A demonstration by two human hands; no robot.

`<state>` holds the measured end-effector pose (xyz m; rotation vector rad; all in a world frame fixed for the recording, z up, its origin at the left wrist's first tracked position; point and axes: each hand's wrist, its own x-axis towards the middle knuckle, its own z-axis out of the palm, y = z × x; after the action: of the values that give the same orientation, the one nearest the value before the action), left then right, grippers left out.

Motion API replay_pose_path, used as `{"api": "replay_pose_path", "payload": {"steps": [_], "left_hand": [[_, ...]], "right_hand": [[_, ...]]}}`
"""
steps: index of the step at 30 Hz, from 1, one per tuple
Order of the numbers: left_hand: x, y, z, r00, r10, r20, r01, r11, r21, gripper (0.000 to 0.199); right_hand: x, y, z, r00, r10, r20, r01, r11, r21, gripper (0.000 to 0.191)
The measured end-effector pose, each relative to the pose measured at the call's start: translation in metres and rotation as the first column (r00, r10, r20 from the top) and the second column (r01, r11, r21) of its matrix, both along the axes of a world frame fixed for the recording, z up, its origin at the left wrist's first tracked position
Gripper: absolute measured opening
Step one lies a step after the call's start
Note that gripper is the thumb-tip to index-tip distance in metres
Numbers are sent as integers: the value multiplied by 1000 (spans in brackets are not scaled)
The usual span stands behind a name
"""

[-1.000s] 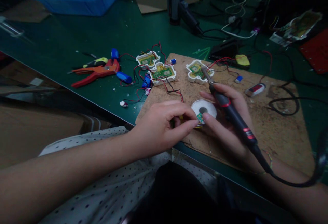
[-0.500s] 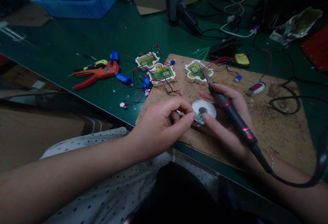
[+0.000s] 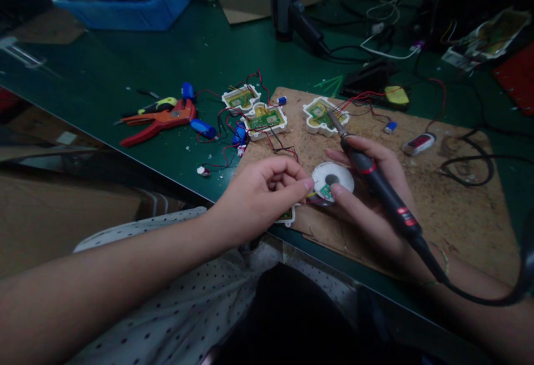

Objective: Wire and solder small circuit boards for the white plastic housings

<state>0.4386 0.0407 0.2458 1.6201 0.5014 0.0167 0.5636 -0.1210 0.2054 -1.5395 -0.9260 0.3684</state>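
A green table carries a wooden mat. The right hand is curled around the spool's far side, with the iron held slantwise between thumb and index; its tip points away from the work. The left hand has thumb and index pinched together, apparently on a thin wire.

Three housings, one at the mat's right and two at its left corner, hold boards with wires running out, so that wiring looks done. Another housing shows partly below the left hand. The white spool sits between the hands.

The green chip lies on the spool's face, under the right thumb's tip and just beside the left fingertips. A yellow wire runs towards it; whether it is joined is too small to tell, so the chip seems the unfinished part.
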Motion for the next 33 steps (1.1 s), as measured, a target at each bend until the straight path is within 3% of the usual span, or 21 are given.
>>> {"api": "replay_pose_path", "payload": {"steps": [6,12,14,24,33], "left_hand": [[-4,-1,-2,988,-142,59,116,939,323,8],[-6,-3,-6,950,-195,245,6,795,607,3],[-6,-4,-6,940,-202,274,-9,790,613,4],[0,-8,-8,947,-214,241,77,876,476,8],[3,-7,-2,958,-199,209,74,869,489,6]], "right_hand": [[0,0,1,1000,-1,-10,1,1000,-9,62],[-1,0,1,1000,2,-5,-2,1000,-20,61],[-1,0,0,1000,6,-7,-6,1000,-7,61],[0,-1,-3,999,9,-35,-8,1000,14,62],[-2,-1,3,999,-49,-13,49,998,32,62]]}}
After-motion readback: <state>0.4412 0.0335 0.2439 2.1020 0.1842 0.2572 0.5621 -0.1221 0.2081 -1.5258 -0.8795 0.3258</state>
